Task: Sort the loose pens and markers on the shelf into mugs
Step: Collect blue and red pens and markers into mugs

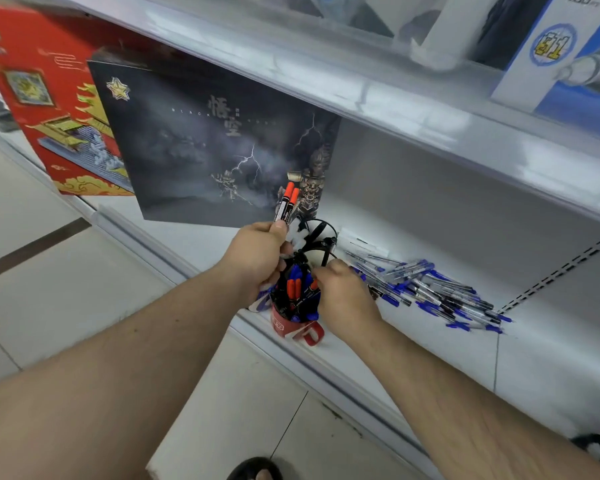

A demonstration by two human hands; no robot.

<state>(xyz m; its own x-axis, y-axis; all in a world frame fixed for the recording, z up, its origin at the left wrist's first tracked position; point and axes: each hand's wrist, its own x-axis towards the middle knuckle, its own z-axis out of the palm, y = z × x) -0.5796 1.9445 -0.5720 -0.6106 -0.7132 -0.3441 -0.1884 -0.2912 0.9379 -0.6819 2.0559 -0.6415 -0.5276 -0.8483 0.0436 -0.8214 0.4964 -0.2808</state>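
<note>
Left grip [257,252] holds two orange-capped black markers [286,202] upright; right grip [340,289] pinches a marker in the red ceramic mug [291,323] on the white metal shelf [430,341]. Loose blue-capped pens [437,292] lie right.

- dark box [201,147]: large characters "悟空" with small letters "BLACK" beside them
- blue-and-white box [548,64]: "106" at its top; round badge unreadable
</note>
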